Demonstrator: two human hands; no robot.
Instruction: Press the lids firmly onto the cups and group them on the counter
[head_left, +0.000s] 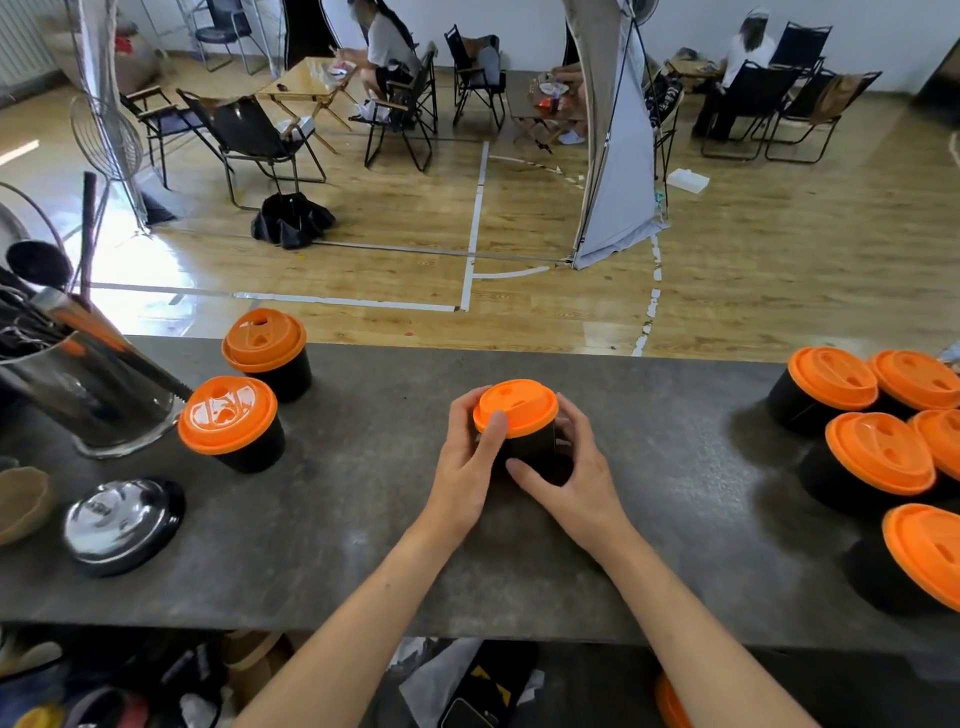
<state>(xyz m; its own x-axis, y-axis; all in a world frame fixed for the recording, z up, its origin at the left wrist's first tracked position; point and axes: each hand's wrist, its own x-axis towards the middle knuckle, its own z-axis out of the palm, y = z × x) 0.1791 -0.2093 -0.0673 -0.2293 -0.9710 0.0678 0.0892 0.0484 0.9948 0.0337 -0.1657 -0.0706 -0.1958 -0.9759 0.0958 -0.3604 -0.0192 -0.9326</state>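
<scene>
A black cup with an orange lid stands at the middle of the grey counter. My left hand wraps its left side, thumb on the lid's rim. My right hand wraps its right side and front. Two more lidded cups stand at the left, one nearer and one farther back. Several lidded cups stand grouped at the right end.
A steel container with utensils stands at the far left, a round steel lid lies in front of it, and a brown bowl sits at the left edge. Beyond the counter are a wooden floor, folding chairs and seated people.
</scene>
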